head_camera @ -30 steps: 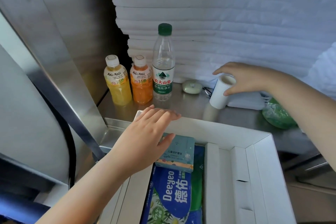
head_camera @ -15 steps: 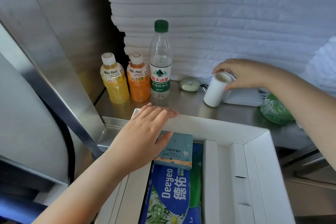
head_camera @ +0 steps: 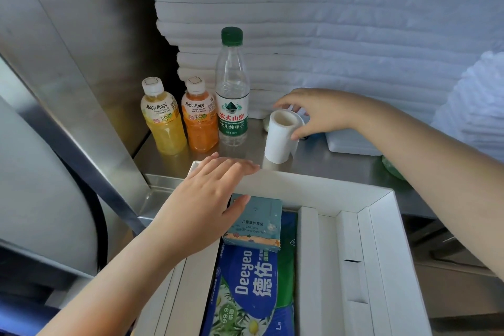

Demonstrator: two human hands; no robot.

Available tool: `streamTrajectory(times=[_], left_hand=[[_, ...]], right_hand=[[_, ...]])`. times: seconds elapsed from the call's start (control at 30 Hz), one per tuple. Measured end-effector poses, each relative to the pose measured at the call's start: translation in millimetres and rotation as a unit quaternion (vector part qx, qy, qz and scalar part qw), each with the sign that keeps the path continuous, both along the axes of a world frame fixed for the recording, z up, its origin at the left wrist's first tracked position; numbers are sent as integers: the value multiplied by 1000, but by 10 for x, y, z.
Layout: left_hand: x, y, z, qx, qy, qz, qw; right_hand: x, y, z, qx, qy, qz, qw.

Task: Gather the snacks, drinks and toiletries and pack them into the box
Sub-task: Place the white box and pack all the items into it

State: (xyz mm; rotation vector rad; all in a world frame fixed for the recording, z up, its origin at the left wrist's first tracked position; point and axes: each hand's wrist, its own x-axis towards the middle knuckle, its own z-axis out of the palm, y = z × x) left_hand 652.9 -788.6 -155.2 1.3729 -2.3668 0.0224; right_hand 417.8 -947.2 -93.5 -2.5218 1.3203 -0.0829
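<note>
I read mid-pick: right hand (head_camera: 316, 113) pinches top of white cylinder (head_camera: 281, 142), tilted on counter (head_camera: 332, 169) just behind box (head_camera: 313, 185). Left hand (head_camera: 207, 199) flat on box's far rim. Next: lift over rim, lower into the bare compartment.

- Soft, cool daylight is recorded; the white padding (head_camera: 327, 22) is rendered bluish.
- A yellow tint is reflected from the yellow juice bottle (head_camera: 163, 120) onto the steel wall (head_camera: 90, 63).
- A faint shadow is cast beneath the left hand (head_camera: 207, 199) onto the box (head_camera: 381, 240).
- Slight blur is noted on the right hand (head_camera: 321, 112) at the white roll (head_camera: 282, 139).
- Lines are bowed near the edges; the lower left corner is dim.
</note>
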Motion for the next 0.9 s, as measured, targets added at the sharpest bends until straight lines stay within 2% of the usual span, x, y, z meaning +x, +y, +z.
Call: streamTrajectory(times=[0.1,0.2,0.27,0.6,0.9], left_hand=[[-1,-5,1,1,-2,-1,1000],[-3,-8,0,-3,1,1,1000],[-2,-5,-5,-2,-2,2,1000],[-1,3,26,44,-10,6,999],[4,17,50,68,-9,5,998]], right_hand=[[-247,-67,105,-15,-30,-50,998],[-489,-150,43,-99,91,-85,987],[-562,-163,-105,-116,122,-101,981],[-614,-130,-349,-189,-6,-135,973],[-665,26,-165,-167,-140,-223,950]])
